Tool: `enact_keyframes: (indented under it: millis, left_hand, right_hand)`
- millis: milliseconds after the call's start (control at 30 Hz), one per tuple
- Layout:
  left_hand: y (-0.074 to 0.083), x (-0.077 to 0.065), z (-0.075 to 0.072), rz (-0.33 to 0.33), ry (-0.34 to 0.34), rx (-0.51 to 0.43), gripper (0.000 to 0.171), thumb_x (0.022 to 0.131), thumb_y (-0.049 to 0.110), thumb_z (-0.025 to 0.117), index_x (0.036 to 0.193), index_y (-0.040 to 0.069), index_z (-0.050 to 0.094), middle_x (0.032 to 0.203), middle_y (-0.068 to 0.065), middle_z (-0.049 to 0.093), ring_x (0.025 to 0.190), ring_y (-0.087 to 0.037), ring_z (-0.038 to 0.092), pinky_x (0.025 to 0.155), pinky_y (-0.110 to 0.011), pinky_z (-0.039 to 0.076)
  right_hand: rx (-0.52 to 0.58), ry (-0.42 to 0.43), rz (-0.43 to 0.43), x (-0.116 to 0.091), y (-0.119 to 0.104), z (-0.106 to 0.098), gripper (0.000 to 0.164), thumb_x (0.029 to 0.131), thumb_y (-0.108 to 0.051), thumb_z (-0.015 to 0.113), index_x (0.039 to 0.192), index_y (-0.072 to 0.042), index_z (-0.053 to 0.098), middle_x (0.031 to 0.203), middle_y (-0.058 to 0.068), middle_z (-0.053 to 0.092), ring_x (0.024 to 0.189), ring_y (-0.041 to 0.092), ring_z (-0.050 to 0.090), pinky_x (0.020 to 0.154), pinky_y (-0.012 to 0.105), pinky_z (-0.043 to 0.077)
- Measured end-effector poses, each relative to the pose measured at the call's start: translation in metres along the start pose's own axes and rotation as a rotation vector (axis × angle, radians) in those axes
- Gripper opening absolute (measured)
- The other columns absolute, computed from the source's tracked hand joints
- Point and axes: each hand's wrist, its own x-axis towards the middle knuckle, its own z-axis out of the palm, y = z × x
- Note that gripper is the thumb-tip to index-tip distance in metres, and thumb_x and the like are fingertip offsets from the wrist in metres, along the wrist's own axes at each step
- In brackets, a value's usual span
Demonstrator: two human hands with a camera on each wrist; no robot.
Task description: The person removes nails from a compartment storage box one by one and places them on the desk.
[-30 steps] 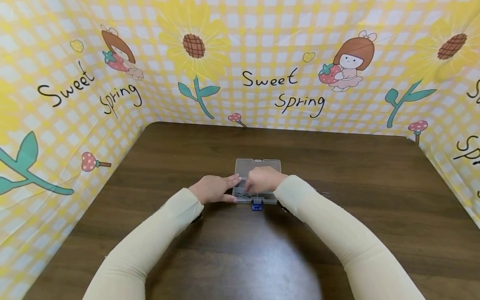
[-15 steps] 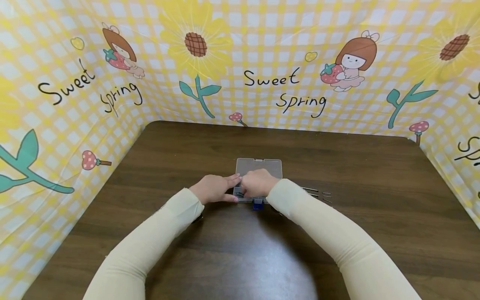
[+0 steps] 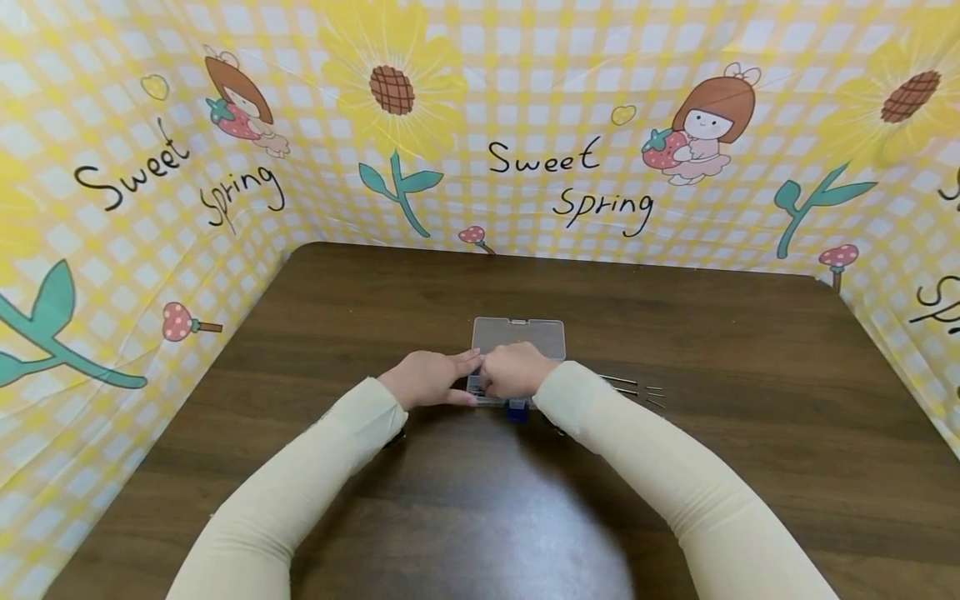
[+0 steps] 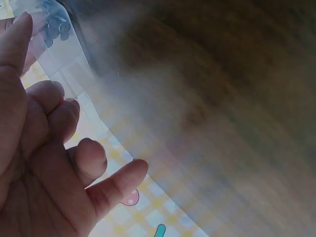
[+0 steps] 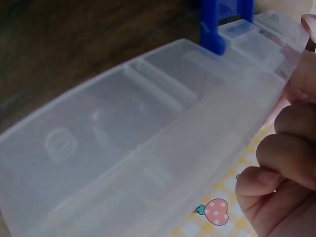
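A clear plastic compartment box [image 3: 517,338] lies on the table with its lid raised at the back and a blue latch [image 3: 517,411] hanging at its front. Small dark screw-like pieces [image 4: 58,25] show through its wall in the left wrist view. My left hand [image 3: 429,377] rests against the box's left end, forefinger at the back and thumb at the front corner. Over the left compartments, my right hand [image 3: 517,369] reaches down with curled fingers. Its fingertips are hidden inside the box, so whether they pinch anything cannot be seen.
Right of the box, partly behind the right sleeve [image 3: 592,408], lie long thin metal rods [image 3: 621,381]. Beyond them are several short metal pins [image 3: 655,395]. A yellow checked cloth [image 3: 525,108] walls the brown table [image 3: 480,517] at the back and sides.
My right hand has shifted slightly left and down into the box, then stays nearly still. The rods and pins beside the right sleeve have come more into view. My left hand keeps its place.
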Motion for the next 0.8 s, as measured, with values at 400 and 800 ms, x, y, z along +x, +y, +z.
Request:
enact_keyframes:
  millis: [400, 800]
  left_hand:
    - [0.002, -0.001, -0.002, 0.003, 0.0, 0.004, 0.075, 0.09, 0.052, 0.056, 0.15, 0.011, 0.033, 0.153, -0.004, 0.031, 0.042, -0.011, 0.024, 0.046, -0.027, 0.035]
    - [0.002, 0.002, -0.002, 0.008, -0.026, -0.005, 0.074, 0.091, 0.051, 0.056, 0.149, 0.01, 0.035, 0.153, -0.007, 0.031, 0.056, -0.018, 0.055, 0.073, -0.035, 0.051]
  right_hand:
    - [0.107, 0.01, 0.023, -0.006, 0.009, -0.009, 0.01, 0.088, -0.021, 0.068, 0.086, -0.021, 0.077, 0.085, -0.008, 0.07, 0.077, 0.011, 0.063, 0.07, 0.039, 0.054]
    - [0.157, 0.005, 0.077, -0.031, 0.031, -0.019, 0.02, 0.088, -0.014, 0.062, 0.07, -0.015, 0.071, 0.063, -0.008, 0.054, 0.057, 0.007, 0.043, 0.052, 0.025, 0.036]
